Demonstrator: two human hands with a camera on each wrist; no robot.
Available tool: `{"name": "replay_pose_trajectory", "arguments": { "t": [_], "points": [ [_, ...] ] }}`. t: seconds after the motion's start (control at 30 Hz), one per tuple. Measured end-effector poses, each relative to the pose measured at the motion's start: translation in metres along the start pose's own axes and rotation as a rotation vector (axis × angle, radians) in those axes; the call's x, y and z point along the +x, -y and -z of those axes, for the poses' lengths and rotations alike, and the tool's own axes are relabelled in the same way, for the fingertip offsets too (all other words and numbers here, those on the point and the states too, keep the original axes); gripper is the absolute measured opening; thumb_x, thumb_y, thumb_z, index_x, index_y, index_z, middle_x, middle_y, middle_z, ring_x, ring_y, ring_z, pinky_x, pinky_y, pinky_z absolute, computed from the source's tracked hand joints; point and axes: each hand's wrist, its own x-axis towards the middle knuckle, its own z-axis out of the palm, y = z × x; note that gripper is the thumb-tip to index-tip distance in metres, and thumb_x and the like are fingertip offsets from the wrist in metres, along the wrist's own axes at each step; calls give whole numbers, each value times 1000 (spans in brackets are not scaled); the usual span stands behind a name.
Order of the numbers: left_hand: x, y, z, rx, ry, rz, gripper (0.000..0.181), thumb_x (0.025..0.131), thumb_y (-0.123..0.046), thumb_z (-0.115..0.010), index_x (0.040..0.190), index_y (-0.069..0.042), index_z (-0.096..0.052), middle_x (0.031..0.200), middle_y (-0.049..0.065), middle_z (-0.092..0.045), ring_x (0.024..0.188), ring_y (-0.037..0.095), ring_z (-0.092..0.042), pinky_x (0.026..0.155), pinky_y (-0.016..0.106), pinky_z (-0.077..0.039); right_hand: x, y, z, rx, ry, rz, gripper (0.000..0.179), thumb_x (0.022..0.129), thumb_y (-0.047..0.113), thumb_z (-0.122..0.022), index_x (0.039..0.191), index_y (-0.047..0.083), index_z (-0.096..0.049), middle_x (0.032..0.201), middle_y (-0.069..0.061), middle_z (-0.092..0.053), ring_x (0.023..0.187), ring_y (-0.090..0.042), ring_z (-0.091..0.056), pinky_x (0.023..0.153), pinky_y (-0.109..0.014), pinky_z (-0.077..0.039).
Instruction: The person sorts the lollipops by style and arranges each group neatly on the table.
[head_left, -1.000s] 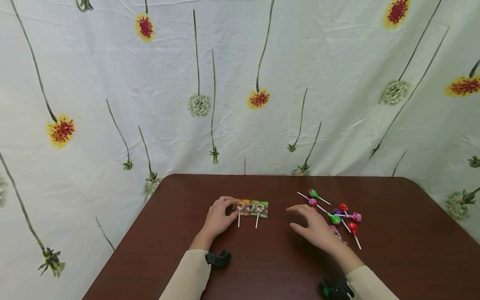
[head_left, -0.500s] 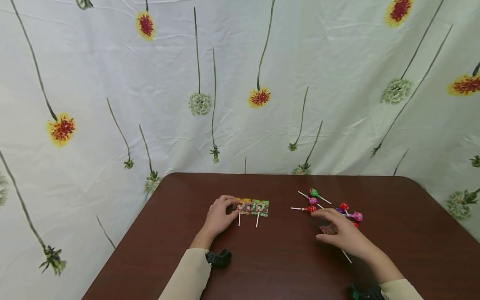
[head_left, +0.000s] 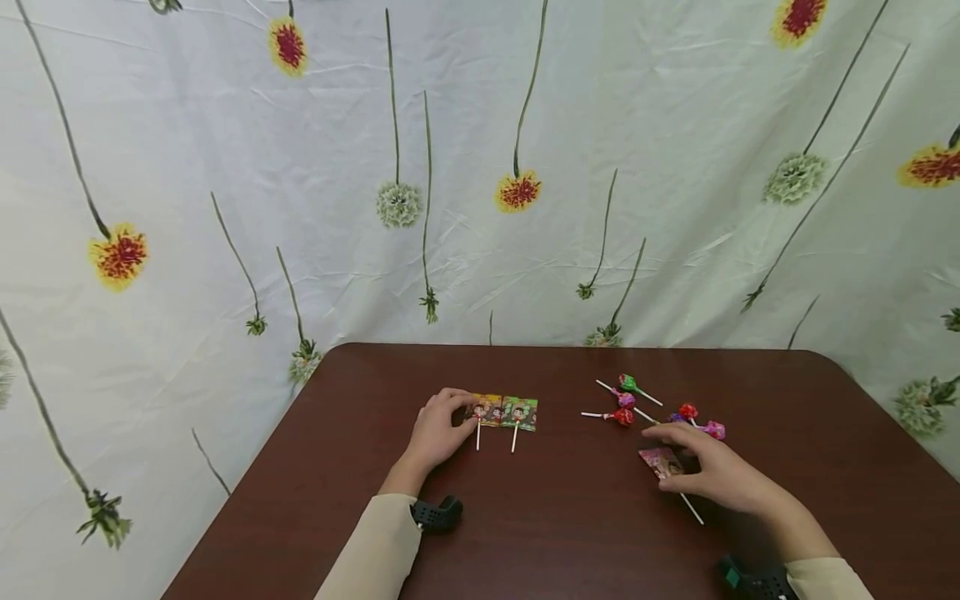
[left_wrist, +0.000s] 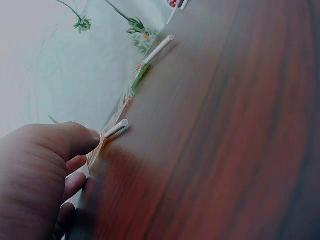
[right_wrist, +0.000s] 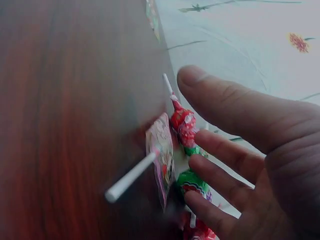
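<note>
Two flat square-wrapped lollipops lie side by side on the table: an orange one and a green one, their white sticks towards me. My left hand holds the orange lollipop by its left side, thumb at the near edge and fingers at the far one; the left wrist view shows the thumb against the wrapper. My right hand is over the right side of the table, thumb and fingers spread. Below and beside it lies a pink flat lollipop, stick pointing to the near right. I see no grip on it.
Several round lollipops lie loosely behind the right hand, among them a green one, a red one and a pink one. Some are partly hidden by that hand. A flower-print cloth hangs behind the brown table.
My right hand has moved rightwards, away from the middle, and the pink flat lollipop now shows beside it. A red round lollipop has come into view. The left hand has stayed at the orange lollipop.
</note>
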Motion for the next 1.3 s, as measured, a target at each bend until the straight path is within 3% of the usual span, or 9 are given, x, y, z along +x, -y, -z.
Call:
{"name": "replay_pose_trajectory", "arguments": {
  "t": [0.23, 0.57, 0.7, 0.9, 1.3],
  "points": [
    [0, 0, 1, 7, 0, 3, 29, 93, -23, -71, 121, -17, -71, 130, 6, -61, 123, 31, -54, 110, 58, -36, -2, -5, 5, 11, 106, -49, 64, 84, 36, -79, 138, 13, -56, 142, -12, -55, 125, -9, -51, 94, -23, -48],
    [0, -1, 0, -10, -3, 4, 28, 93, -23, -71, 120, -17, -71, 129, 5, -62, 124, 31, -54, 110, 58, -35, -6, -9, 9, -13, 176, -28, 70, 83, 36, -79, 143, 15, -51, 144, -13, -52, 126, -3, -43, 94, -21, -45],
    [0, -1, 0, -9, -3, 2, 28, 93, -23, -71, 120, -17, -71, 129, 5, -62, 124, 32, -54, 110, 58, -36, -6, -11, 8, -48, 173, -26, 68, 83, 34, -79, 143, 16, -52, 143, -12, -53, 127, -14, -45, 94, -26, -46],
    [1, 0, -1, -1, -4, -1, 27, 93, -23, -71, 119, -18, -72, 129, 5, -62, 124, 31, -55, 110, 57, -36, -4, -13, 3, -69, 171, -14, 63, 85, 31, -78, 141, 15, -54, 141, -13, -53, 126, -40, -45, 93, -45, -47],
    [1, -1, -1, -6, -10, 6, 26, 93, -24, -70, 118, -18, -72, 128, 5, -62, 123, 31, -55, 109, 57, -36, -3, -13, 1, -90, 152, -16, 57, 85, 30, -78, 137, 15, -58, 133, -8, -57, 119, -36, -49, 89, -39, -49]
  ]
}}
